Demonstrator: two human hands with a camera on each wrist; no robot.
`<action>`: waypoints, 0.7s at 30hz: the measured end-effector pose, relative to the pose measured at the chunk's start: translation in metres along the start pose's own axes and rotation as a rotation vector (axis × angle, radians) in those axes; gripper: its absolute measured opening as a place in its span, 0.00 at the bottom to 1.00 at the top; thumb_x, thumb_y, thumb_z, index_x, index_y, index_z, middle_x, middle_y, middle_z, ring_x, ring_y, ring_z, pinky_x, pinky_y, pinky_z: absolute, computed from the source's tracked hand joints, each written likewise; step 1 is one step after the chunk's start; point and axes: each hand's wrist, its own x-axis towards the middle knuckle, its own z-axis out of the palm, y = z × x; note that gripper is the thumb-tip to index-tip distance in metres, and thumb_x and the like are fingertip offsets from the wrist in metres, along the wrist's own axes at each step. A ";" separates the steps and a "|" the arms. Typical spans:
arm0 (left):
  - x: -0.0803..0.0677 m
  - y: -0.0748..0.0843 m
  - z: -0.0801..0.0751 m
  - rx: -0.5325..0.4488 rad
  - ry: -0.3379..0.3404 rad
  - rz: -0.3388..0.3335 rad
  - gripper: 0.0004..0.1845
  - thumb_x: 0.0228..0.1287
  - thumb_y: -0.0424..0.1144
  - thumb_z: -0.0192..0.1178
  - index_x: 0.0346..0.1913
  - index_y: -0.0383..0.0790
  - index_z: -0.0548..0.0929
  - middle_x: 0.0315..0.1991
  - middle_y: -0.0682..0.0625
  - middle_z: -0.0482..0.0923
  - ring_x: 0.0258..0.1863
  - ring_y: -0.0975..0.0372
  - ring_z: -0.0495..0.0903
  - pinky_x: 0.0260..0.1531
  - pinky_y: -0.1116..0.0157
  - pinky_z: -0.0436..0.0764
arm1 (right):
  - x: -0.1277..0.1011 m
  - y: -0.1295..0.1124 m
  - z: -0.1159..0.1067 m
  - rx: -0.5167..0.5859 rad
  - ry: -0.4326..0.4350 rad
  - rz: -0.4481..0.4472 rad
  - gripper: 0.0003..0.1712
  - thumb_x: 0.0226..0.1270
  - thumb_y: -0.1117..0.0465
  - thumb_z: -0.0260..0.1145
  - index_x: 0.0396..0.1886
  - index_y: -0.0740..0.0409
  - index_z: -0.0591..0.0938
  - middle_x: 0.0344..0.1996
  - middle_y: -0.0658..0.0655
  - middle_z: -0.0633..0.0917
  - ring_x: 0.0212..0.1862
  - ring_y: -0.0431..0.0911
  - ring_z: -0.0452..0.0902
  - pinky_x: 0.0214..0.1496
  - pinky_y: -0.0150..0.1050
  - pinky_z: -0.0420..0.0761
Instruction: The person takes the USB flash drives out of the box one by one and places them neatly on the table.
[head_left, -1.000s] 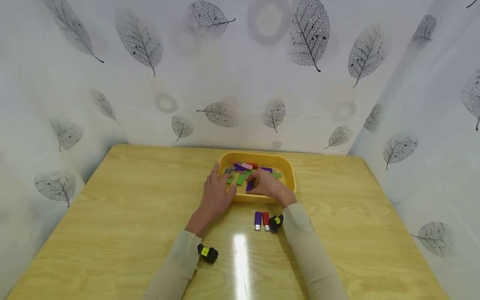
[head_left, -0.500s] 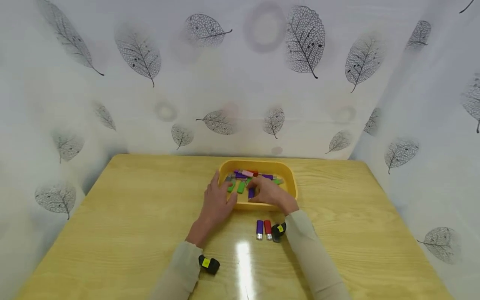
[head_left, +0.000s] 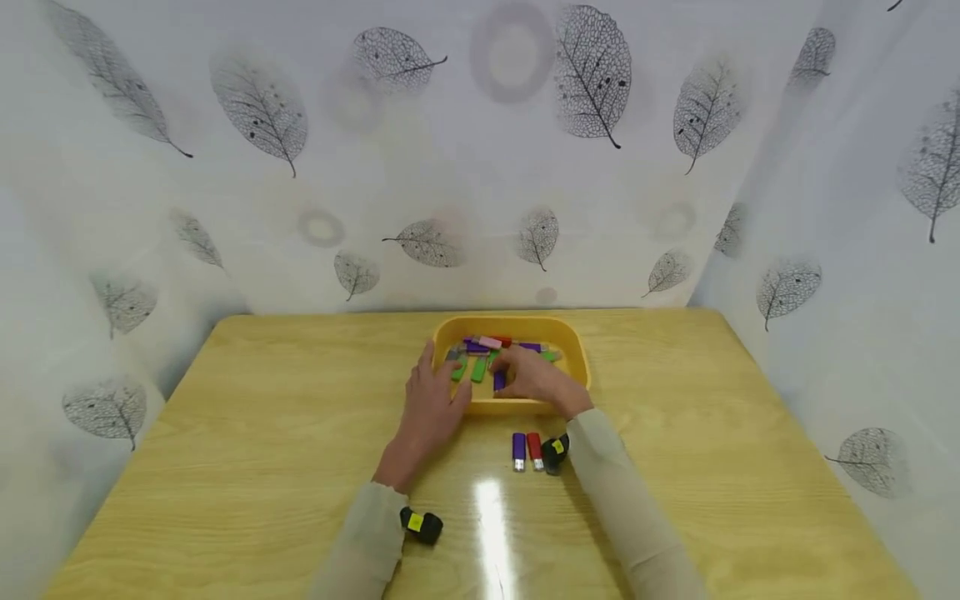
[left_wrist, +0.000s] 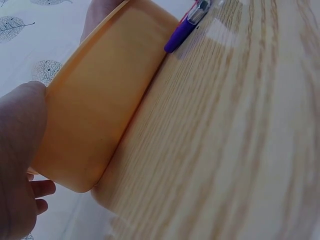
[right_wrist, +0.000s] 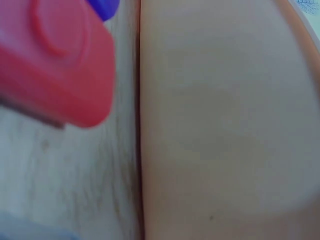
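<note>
Left hand [head_left: 432,398], fingers spread, steadies a yellow plastic tray [head_left: 573,346] on the wooden surface [head_left: 247,433]; right hand [head_left: 536,379] pinches a purple flash drive [head_left: 498,380] inside.

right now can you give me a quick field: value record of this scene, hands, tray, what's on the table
left hand: left hand rests against the near left rim of the tray, fingers fairly straight
right hand: right hand reaches into the tray, fingertips at a purple piece; a firm hold cannot be made out
tray: yellow tray holding green, purple, pink and red pieces
on the table: purple piece with metal end and red piece side by side just in front of the tray
surface: wooden table
</note>
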 end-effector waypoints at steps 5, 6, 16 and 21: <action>0.001 0.000 0.001 0.008 0.009 0.003 0.22 0.71 0.48 0.48 0.57 0.36 0.77 0.78 0.35 0.43 0.70 0.39 0.57 0.67 0.40 0.58 | 0.002 0.001 -0.001 -0.009 -0.005 0.003 0.24 0.57 0.59 0.76 0.53 0.61 0.82 0.46 0.55 0.84 0.42 0.46 0.77 0.47 0.40 0.79; 0.001 0.000 0.002 0.005 0.002 0.003 0.22 0.71 0.48 0.48 0.57 0.36 0.77 0.78 0.35 0.42 0.70 0.39 0.57 0.67 0.39 0.58 | 0.002 0.001 -0.001 -0.007 -0.005 0.011 0.24 0.57 0.60 0.76 0.53 0.61 0.82 0.46 0.55 0.84 0.42 0.46 0.77 0.47 0.41 0.79; 0.010 0.000 0.001 0.023 0.001 0.000 0.24 0.71 0.50 0.47 0.58 0.37 0.76 0.78 0.34 0.42 0.69 0.38 0.58 0.66 0.40 0.59 | 0.005 0.002 -0.007 -0.016 -0.002 0.016 0.24 0.58 0.58 0.75 0.54 0.59 0.82 0.46 0.54 0.84 0.41 0.45 0.76 0.45 0.39 0.79; 0.005 -0.001 -0.003 0.025 -0.038 -0.026 0.25 0.71 0.50 0.48 0.60 0.36 0.76 0.79 0.36 0.41 0.70 0.38 0.57 0.67 0.39 0.58 | 0.004 0.000 0.000 -0.021 -0.007 0.032 0.24 0.58 0.58 0.75 0.54 0.60 0.83 0.47 0.54 0.84 0.43 0.46 0.76 0.48 0.40 0.79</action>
